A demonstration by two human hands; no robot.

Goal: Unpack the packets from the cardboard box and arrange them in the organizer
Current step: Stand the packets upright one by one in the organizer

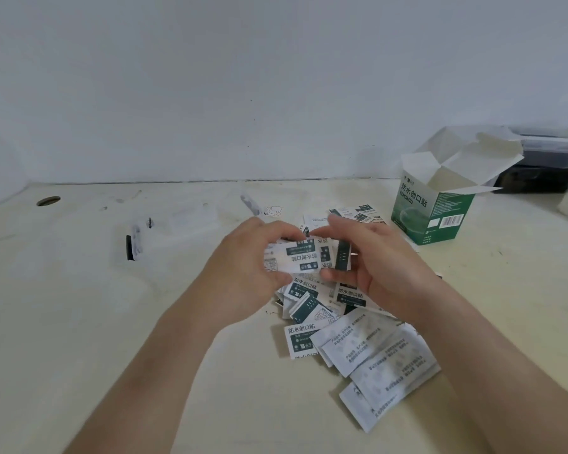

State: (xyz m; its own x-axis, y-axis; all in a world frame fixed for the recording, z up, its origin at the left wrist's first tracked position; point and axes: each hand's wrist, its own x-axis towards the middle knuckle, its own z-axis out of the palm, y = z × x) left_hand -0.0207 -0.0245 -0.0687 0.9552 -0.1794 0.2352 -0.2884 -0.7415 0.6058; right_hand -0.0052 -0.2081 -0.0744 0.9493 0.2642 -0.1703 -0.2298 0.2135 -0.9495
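Surface: cream table (79, 322).
Packets: I see the held stack (295, 258), long axis left-right, above the loose pile (358, 348).
Hands: left hand (246, 257) and right hand (371, 257) curl round its ends.
Box: cardboard box (433, 211) upright, far right, flaps open.

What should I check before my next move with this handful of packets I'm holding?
1. Grip: the left hand and the right hand both hold the stack of packets: ok.
2. Stack squared up: its packets face different ways and overlap unevenly: not ok.
3. Cardboard box emptied: the flaps are open, but its bottom is hidden: cannot tell.
4. All packets gathered: a loose pile lies on the table under the hands: not ok.
5. Organizer located: there is a faint clear shape on the left and a dark container behind the box: cannot tell which.
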